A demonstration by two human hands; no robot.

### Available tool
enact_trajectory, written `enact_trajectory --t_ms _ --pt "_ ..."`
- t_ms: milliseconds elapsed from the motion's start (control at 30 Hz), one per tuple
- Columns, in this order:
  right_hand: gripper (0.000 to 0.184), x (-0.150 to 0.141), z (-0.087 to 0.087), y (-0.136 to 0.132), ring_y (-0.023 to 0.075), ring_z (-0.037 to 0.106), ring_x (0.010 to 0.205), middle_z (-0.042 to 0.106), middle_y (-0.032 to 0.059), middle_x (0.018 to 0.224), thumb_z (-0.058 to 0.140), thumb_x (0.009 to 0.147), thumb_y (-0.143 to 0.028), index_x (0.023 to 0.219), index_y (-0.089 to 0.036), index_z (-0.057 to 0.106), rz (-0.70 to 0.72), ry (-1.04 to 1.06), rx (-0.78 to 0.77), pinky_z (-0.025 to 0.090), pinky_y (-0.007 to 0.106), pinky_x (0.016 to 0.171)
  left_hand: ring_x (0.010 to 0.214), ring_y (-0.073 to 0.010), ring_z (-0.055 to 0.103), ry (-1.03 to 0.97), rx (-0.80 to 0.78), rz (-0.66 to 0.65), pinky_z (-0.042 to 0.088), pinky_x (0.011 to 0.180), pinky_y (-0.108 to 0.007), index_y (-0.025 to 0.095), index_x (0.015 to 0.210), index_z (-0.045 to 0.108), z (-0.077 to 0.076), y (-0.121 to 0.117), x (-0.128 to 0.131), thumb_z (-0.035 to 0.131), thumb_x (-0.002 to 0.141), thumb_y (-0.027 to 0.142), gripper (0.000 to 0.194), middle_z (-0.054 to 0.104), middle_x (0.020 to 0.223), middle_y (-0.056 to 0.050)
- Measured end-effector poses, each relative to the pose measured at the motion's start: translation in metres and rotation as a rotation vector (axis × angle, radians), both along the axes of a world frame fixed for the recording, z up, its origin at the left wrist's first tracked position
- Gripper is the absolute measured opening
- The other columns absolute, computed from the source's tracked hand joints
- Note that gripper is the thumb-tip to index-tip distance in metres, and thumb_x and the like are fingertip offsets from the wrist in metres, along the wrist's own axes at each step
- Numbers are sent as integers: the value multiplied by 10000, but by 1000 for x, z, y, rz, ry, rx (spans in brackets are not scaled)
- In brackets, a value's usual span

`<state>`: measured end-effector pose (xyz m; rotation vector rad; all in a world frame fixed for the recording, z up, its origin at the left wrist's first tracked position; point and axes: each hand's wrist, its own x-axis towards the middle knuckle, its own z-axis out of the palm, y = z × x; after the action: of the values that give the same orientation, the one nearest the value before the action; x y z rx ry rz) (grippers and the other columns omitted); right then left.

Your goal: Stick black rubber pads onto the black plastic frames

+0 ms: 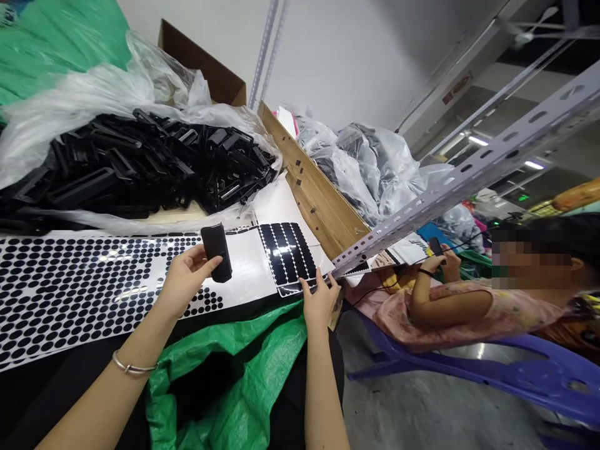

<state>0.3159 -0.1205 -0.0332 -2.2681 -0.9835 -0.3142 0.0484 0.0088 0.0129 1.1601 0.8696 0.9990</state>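
Note:
My left hand (187,278) grips a black rectangular plastic piece (216,253) between thumb and fingers, above a white sheet. That sticker sheet (94,281) carries rows of black round stickers, with bare white patches where dots are gone. At its right lies a smaller sheet of black strip-like stickers (288,253) with scalloped edges. My right hand (321,297) rests at the near corner of this smaller sheet, fingers apart and fingertips touching it; nothing else shows in them. Below, between my forearms, a green woven bag (281,362) gapes with a dark inside.
Black plastic pieces (140,162) fill a clear plastic bag behind the sheets. A cardboard flap (314,181) and a perforated metal post (469,162) stand to the right. Beyond the post, a co-worker (459,312) on a purple chair (515,369) holds a dark piece.

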Motion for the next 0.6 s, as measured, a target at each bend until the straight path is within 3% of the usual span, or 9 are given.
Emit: enact_trajectory --t_ms 167,233,433,600 --pt "501 3 -3 2 341 467 1221 648 174 1120 688 761 -450 1161 -148 682 -4 -7 58 139 616 1126 964 -287 678 -11 -23 1 567 771 -371 150 1031 676 -1 1 2 772 646 493 525 737 1018 -119" --pt "497 5 -3 2 340 475 1210 685 161 1056 704 743 -426 1149 -139 688 -12 11 89 180 602 1116 977 -283 676 -24 -17 -21 560 806 -379 150 1031 675 -2 -1 5 770 656 482 510 734 1040 -118" --pt "512 10 1 -2 311 610 1037 737 131 1049 706 706 -451 1133 -167 702 23 155 129 437 464 955 927 -269 691 38 -34 -117 552 830 -384 163 968 688 -12 -3 13 762 668 465 432 748 986 -103" --pt "482 14 2 -1 303 643 1020 753 115 1026 702 692 -464 1078 -177 730 33 211 115 469 429 929 874 -262 694 76 -26 -126 552 793 -368 167 899 698 -21 -4 23 762 647 476 404 753 937 -98"
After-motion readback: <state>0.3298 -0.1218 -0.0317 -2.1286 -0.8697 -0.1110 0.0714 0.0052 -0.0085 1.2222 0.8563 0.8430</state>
